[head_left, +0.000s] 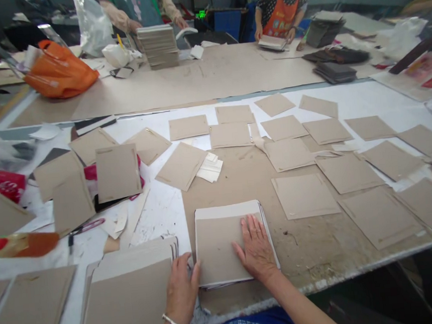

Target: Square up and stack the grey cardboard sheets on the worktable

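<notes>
My right hand lies flat, fingers stretched out, on the top of a small stack of grey-brown cardboard sheets with a pale strip along the far edge. At the stack's left side is my left hand, thumb and fingers apart and nothing in its grasp; whether the thumb touches the stack's edge I cannot tell. Just left of that hand, a larger pile of similar sheets has pale, rounded corners. A brown work board lies under the stack.
Many loose cardboard pieces cover the table to the right and back. On the left lie a glue bottle and pink-handled scissors. Across the far table, two people work near a tall stack of boards and an orange bag.
</notes>
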{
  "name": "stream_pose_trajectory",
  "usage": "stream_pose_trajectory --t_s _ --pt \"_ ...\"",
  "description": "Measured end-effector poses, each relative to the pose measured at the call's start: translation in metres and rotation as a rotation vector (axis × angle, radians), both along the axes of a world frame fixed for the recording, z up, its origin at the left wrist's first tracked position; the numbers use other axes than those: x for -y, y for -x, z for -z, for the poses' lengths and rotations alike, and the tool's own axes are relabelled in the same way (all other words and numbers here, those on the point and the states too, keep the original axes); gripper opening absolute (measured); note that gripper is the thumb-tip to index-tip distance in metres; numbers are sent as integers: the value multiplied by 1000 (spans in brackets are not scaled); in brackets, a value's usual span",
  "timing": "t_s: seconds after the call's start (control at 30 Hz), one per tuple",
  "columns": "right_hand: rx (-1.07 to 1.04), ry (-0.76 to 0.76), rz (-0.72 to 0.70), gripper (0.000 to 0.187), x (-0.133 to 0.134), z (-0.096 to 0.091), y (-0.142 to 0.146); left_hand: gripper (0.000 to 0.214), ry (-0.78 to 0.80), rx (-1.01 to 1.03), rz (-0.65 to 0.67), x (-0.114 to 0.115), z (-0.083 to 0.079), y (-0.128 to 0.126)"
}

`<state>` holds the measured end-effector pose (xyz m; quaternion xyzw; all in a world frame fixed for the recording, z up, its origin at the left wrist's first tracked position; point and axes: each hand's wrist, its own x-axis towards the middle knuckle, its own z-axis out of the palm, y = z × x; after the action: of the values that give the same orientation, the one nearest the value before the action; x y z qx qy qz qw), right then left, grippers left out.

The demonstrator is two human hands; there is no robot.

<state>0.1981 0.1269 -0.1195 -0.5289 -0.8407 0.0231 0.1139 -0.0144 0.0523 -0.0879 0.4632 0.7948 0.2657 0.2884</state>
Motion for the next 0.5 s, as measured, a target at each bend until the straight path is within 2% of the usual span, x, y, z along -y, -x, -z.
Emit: stream_pose_trajectory --t_s 0.1,0.17,0.23,0.37,0.47,0.5 --pt "6 18 16 65 1 -2 0 39 -272 -392 300 -21 6 -19" --pt "2 44 18 65 2 -3 -1 42 -330 -515 483 -37 13 -34" --pt "-18 78 20 65 2 -4 -1 47 -347 -576 582 -51 21 -46" --pt "-64 131 53 66 3 -2 -1 54 -305 -552 617 -60 38 -53" --pt "-79 129 66 72 7 2 -1 53 -276 -345 544 -58 40 -52" --pt "-73 127 48 73 8 4 -1 52 -262 -231 477 -58 37 -53"
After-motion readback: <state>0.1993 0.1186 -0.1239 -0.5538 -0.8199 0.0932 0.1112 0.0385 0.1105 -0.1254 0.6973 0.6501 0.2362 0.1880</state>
